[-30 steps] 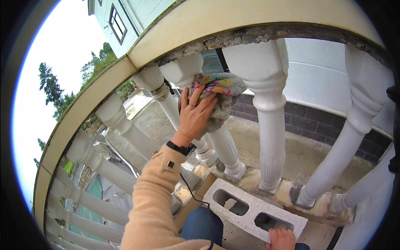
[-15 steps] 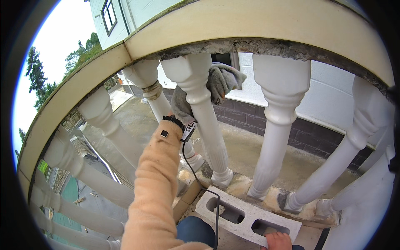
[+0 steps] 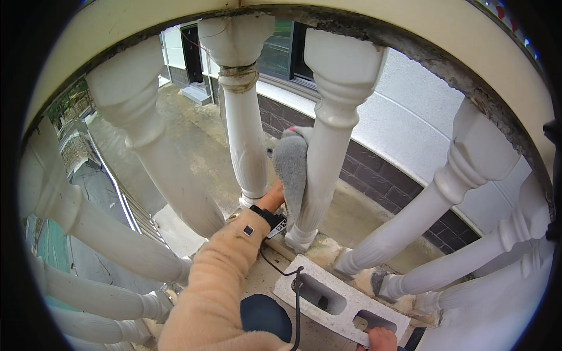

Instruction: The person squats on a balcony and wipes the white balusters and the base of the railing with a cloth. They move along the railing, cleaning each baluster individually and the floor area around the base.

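My left hand (image 3: 274, 197), in a tan fleece sleeve with a black band at the wrist, reaches through the railing. It grips a grey cloth (image 3: 291, 167) that lies along the left side of a white baluster (image 3: 328, 134); the fingers are hidden by the cloth. Low on the right, my right hand (image 3: 382, 339) holds the near edge of a hollow concrete block (image 3: 342, 319), its fingers curled at one of the block's openings. A black cord (image 3: 297, 304) runs down from the left wrist, across the block.
More white balusters (image 3: 240, 123) stand in a curve on both sides, under a cream handrail (image 3: 421, 23) with a rough underside. My dark-clad knee (image 3: 266, 316) is beside the block. Beyond the railing lie a concrete yard (image 3: 181, 140) and a house wall (image 3: 410, 105) with dark brick at its base.
My view has turned and tilted down. The left hand and cloth have moved lower along the baluster, and the cloth now hangs along its left side. The right hand stays at the block.
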Available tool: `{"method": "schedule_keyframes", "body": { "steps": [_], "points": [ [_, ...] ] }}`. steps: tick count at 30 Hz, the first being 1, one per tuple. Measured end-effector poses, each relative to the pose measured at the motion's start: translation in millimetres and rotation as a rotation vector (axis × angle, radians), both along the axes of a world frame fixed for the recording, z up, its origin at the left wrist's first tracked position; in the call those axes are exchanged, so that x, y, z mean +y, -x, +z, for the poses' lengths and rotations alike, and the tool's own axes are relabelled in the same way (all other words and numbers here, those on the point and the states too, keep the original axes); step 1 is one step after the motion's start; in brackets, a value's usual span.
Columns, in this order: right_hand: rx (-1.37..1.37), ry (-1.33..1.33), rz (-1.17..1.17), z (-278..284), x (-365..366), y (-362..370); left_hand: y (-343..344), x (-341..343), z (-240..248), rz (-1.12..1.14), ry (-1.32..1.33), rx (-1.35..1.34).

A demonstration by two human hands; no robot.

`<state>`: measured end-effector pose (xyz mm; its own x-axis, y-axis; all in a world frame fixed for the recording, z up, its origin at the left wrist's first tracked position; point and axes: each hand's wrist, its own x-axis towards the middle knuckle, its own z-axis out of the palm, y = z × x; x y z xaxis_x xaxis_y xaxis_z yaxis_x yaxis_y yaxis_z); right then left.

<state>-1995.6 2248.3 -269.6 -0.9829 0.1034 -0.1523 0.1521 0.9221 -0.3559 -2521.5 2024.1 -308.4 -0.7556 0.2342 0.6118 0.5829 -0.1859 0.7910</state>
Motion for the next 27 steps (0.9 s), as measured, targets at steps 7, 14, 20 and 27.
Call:
{"method": "schedule_keyframes", "body": {
  "steps": [7,14,20,27],
  "points": [
    [0.059,-0.016,0.014,1.5,-2.8,-2.6,-47.7,-25.2,-62.1,-0.092,0.88,-0.097],
    [0.128,-0.118,0.166,-2.4,2.3,9.2,-1.3,-1.5,81.5,-0.293,0.016,0.272],
    [0.102,-0.101,0.161,2.2,3.8,14.9,24.1,3.3,133.1,-0.292,-0.129,0.225],
    [0.054,-0.072,0.137,6.1,3.5,19.4,34.7,8.0,-25.1,-0.208,0.344,-0.018]
  ]
}}
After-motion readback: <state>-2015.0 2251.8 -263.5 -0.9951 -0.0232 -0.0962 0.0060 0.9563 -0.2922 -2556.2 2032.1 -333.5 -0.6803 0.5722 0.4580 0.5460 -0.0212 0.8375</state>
